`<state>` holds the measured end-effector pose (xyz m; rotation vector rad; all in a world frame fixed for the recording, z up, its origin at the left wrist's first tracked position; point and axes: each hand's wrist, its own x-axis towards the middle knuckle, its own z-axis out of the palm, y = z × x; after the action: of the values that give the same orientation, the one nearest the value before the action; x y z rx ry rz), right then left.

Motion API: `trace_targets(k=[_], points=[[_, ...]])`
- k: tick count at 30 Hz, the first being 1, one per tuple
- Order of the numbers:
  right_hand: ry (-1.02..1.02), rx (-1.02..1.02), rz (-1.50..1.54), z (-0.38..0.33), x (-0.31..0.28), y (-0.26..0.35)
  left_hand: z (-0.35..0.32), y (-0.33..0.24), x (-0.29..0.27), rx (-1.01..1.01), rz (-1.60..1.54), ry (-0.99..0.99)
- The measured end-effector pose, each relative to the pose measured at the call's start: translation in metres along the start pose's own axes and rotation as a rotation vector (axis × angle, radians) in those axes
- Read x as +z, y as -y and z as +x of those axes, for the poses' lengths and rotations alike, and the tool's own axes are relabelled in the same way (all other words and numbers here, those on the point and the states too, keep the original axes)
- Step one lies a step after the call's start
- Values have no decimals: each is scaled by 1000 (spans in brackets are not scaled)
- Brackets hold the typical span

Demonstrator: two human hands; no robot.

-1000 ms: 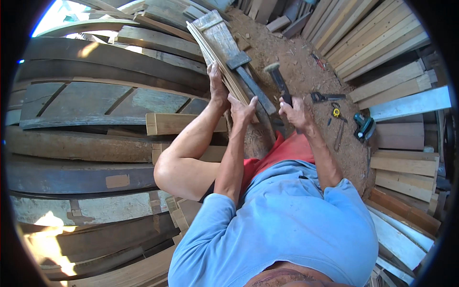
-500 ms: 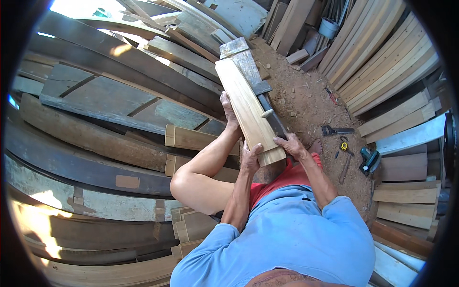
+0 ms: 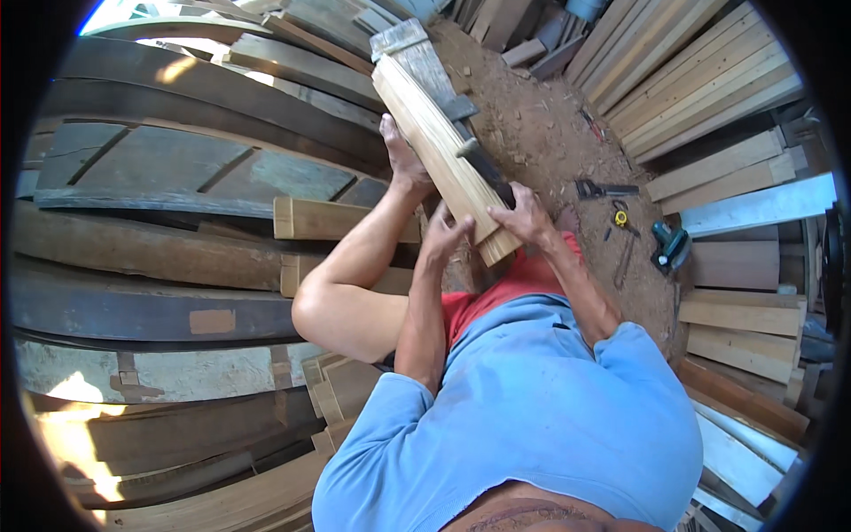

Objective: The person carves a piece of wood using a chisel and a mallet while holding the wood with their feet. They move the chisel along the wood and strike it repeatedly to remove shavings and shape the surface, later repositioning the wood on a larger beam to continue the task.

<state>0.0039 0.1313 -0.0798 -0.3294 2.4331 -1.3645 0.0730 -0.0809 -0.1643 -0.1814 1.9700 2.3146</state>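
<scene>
Head view: report the left hand (image 3: 447, 232).

"Fingers curled under the near end of the pale board (image 3: 443, 151), thumb against its left edge; the board is gripped."

"Right hand (image 3: 525, 215)?"

"Thumb on the board's right edge, fingers closed on the dark hammer (image 3: 485, 166). Finger wrap seems firm, though partly hidden."

"Board position?"

"Slanted ahead of the lap, far end beside the weathered plank (image 3: 424, 66), left edge near the bare foot (image 3: 402, 155)."

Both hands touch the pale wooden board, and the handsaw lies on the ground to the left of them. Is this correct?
Not entirely: the head view shows the handsaw on the ground to the right of them. Both the left hand and the right hand do touch the pale wooden board.
</scene>
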Motion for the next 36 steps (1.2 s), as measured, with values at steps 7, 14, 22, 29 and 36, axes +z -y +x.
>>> trace_targets(k=[7, 14, 22, 29, 36], points=[[126, 35, 540, 2, -4, -2, 25, -13, 34, -440, -838, -163], [5, -25, 62, -31, -75, 48, 24, 0, 31, -318, -742, -154], [98, -284, -600, -70, -88, -27, 35, 9, 32, -308, -642, -258], [-283, -456, -101, -92, -91, -22, 29, 7, 28, -316, -620, -267], [-44, 77, -68, -94, -83, -39, 26, 15, 18, -336, -716, -208]])
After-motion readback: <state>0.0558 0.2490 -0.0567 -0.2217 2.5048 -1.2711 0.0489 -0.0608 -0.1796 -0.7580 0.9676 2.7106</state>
